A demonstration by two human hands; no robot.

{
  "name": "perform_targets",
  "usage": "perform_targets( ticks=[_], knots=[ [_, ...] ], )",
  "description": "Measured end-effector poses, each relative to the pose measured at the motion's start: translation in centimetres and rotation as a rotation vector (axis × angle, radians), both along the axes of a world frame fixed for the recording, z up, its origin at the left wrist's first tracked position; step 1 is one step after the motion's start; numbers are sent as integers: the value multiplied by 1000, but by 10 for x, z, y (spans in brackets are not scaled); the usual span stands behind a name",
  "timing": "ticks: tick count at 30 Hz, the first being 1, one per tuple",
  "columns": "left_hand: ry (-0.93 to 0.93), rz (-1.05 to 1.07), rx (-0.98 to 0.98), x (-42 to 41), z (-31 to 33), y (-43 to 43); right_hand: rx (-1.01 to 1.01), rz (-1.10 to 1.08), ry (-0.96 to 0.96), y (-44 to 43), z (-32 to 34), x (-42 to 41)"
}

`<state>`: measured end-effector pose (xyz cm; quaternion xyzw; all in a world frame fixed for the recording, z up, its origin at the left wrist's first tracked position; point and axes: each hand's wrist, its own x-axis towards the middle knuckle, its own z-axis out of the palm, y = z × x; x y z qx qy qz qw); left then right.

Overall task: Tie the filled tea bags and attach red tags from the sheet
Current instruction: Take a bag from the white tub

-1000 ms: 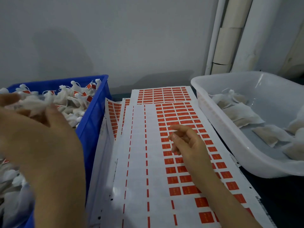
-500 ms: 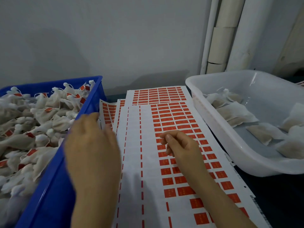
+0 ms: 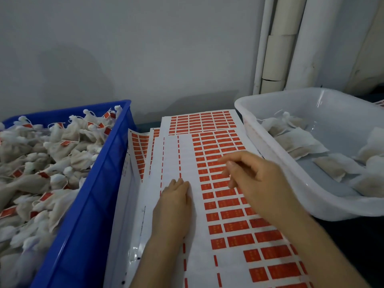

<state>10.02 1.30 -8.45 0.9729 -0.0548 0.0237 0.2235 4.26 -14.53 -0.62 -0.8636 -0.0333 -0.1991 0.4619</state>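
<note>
The left hand (image 3: pixel 173 206) lies flat, palm down, on the top sheet of red tags (image 3: pixel 226 204). Its fingers are straight and close together, and they press on the white part of the sheet where the tags are already removed. It holds nothing.

The right hand (image 3: pixel 255 179) hovers over the red columns of the same sheet, a little further from the person than the left hand. Its fingers are loosely bent and point to the left. The thumb and the forefinger are near each other, but the picture is blurred there, so one cannot tell if they pinch a tag or only touch the sheet.

The top sheet lies on several other sheets (image 3: pixel 141 148) of the same kind, between two containers. The left half of the top sheet is mostly bare white with thin red strips, and the right half has rows of red tags.

At the left stands a blue crate (image 3: pixel 87 215), touching the edge of the sheets. It is full of tied tea bags (image 3: pixel 47 163), and many of them carry a red tag. At the right stands a white tub (image 3: pixel 291 196) with some flat, untied tea bags (image 3: pixel 301 142) inside. Behind all this there is a grey wall (image 3: pixel 145 48), and white pipes (image 3: pixel 280 42) run up in the corner.
</note>
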Motion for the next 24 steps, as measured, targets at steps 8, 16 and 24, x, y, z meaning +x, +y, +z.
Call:
perform_targets(
  ticks=[8, 16, 24],
  knots=[
    [16, -2, 43, 3, -5, -1, -537, -390, 427, -135, 41, 18],
    [-18, -8, 31, 5, -5, -1, -902, -348, 1000, -187, 8, 35],
    [-6, -22, 8, 0, -5, 0, -751, -463, 934, -178, 7, 31]
  ],
)
